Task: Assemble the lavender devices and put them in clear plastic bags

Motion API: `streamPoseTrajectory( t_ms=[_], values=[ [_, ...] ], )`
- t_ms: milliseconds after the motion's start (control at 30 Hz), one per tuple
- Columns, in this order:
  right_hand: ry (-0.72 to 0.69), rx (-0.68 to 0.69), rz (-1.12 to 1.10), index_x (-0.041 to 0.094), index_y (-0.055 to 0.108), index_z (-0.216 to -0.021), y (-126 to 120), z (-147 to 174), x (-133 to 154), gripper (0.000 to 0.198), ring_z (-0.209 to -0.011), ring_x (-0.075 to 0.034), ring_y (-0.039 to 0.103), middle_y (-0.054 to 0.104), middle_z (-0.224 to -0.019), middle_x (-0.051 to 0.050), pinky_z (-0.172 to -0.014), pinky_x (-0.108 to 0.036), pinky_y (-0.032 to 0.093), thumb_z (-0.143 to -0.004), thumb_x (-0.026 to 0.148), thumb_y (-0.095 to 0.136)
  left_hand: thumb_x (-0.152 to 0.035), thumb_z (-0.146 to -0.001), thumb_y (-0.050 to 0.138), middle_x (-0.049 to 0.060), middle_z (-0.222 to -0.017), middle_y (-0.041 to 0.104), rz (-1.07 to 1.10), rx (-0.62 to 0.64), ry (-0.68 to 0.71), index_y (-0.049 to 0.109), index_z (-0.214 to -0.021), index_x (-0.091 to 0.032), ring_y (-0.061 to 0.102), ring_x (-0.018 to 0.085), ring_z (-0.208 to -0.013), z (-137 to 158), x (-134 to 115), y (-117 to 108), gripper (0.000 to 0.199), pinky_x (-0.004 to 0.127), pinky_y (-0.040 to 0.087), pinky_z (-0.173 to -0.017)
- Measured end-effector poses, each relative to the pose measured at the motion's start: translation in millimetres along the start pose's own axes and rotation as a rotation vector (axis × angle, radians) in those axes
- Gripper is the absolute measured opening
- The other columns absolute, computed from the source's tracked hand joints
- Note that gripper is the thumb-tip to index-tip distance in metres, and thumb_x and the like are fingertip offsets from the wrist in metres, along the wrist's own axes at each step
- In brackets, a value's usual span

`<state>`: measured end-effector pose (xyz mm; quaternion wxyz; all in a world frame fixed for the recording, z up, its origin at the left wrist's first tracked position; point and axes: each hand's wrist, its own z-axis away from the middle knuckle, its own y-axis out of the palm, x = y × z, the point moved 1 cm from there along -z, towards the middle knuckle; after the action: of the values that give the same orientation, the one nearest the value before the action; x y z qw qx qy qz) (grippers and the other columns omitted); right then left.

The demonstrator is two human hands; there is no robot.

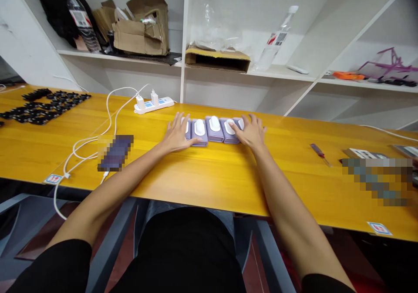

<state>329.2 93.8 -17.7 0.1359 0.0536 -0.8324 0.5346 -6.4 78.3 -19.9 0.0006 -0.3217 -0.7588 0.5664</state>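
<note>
Several purple-grey boxes, each with a white oval piece on top, form a side-by-side row; the middle box (214, 135) sits slightly farther back than its neighbours. My left hand (176, 135) is at the row's left end, fingers spread, its thumb along the near edge of the second box (199, 140). At the right end, my right hand (253, 132) has its fingers apart and partly covers the last box, with its thumb over the white piece (229, 128) of the box beside it. Both hands partly hide the end boxes.
A phone (116, 153) with a white cable lies left, near a power strip (155, 105). Many small black parts (42, 106) cover the far left. A screwdriver (320, 153) lies right. Behind stand shelves with a torn cardboard box (140, 29) and bottles.
</note>
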Motion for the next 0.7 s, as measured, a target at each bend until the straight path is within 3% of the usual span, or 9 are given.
streamPoseTrajectory(
  t_ms=[67, 167, 367, 467, 567, 700],
  values=[
    [-0.056, 0.051, 0.022, 0.026, 0.061, -0.158, 4.8, -16.6, 0.0, 0.089, -0.159, -0.05, 0.033, 0.044, -0.175, -0.017, -0.122, -0.086, 0.024, -0.099, 0.088, 0.034, -0.09, -0.083, 0.066, 0.02, -0.186, 0.011, -0.115, 0.072, 0.097, 0.022, -0.177, -0.022, 0.0, 0.049, -0.172, -8.6, -11.2, 0.0, 0.124, 0.074, 0.008, -0.135],
    [-0.009, 0.197, -0.002, 0.033, 0.059, -0.161, 10.7, -41.1, -10.2, 0.087, -0.165, -0.051, 0.026, 0.041, -0.179, -0.008, -0.124, -0.088, 0.02, -0.098, 0.089, 0.036, -0.09, -0.08, 0.069, 0.021, -0.185, 0.016, -0.217, 0.177, 0.148, 0.024, -0.177, -0.022, 0.001, 0.053, -0.171, -22.3, -19.7, 4.6, 0.126, 0.077, 0.006, -0.132],
    [0.031, 0.278, -0.087, 0.036, 0.062, -0.159, 21.6, -61.0, -26.2, 0.087, -0.166, -0.05, 0.027, 0.044, -0.177, -0.006, -0.128, -0.086, 0.018, -0.097, 0.091, 0.036, -0.091, -0.087, 0.058, 0.015, -0.178, 0.04, -0.195, 0.244, 0.129, 0.037, -0.173, -0.03, 0.033, 0.047, -0.163, -39.2, -23.0, 4.3, 0.107, 0.074, 0.018, -0.131],
    [0.002, 0.224, -0.116, 0.028, 0.066, -0.156, 27.5, -63.2, -19.4, 0.09, -0.165, -0.048, 0.03, 0.049, -0.174, -0.01, -0.129, -0.083, 0.019, -0.098, 0.09, 0.037, -0.087, -0.095, 0.046, 0.015, -0.172, 0.049, -0.157, 0.232, 0.079, 0.05, -0.165, -0.029, 0.043, 0.044, -0.157, -55.3, -25.3, 0.1, 0.091, 0.073, 0.025, -0.129],
    [-0.054, 0.158, -0.124, 0.025, 0.069, -0.152, 29.3, -65.5, -9.9, 0.089, -0.164, -0.046, 0.033, 0.055, -0.169, -0.013, -0.129, -0.081, 0.022, -0.099, 0.088, 0.036, -0.087, -0.096, 0.041, 0.015, -0.173, 0.048, -0.15, 0.234, 0.018, 0.056, -0.162, -0.026, 0.042, 0.047, -0.158, -83.0, -22.3, -1.1, 0.091, 0.072, 0.027, -0.129],
    [-0.053, 0.237, -0.093, 0.031, 0.065, -0.157, 26.1, -68.6, -5.8, 0.087, -0.159, -0.047, 0.044, 0.061, -0.163, -0.014, -0.125, -0.077, 0.033, -0.1, 0.089, 0.035, -0.095, -0.09, 0.041, 0.014, -0.173, 0.049, -0.138, 0.38, -0.157, 0.049, -0.168, -0.03, 0.045, 0.047, -0.157, -119.7, -6.9, 5.6, 0.101, 0.068, 0.035, -0.126]
  ],
)
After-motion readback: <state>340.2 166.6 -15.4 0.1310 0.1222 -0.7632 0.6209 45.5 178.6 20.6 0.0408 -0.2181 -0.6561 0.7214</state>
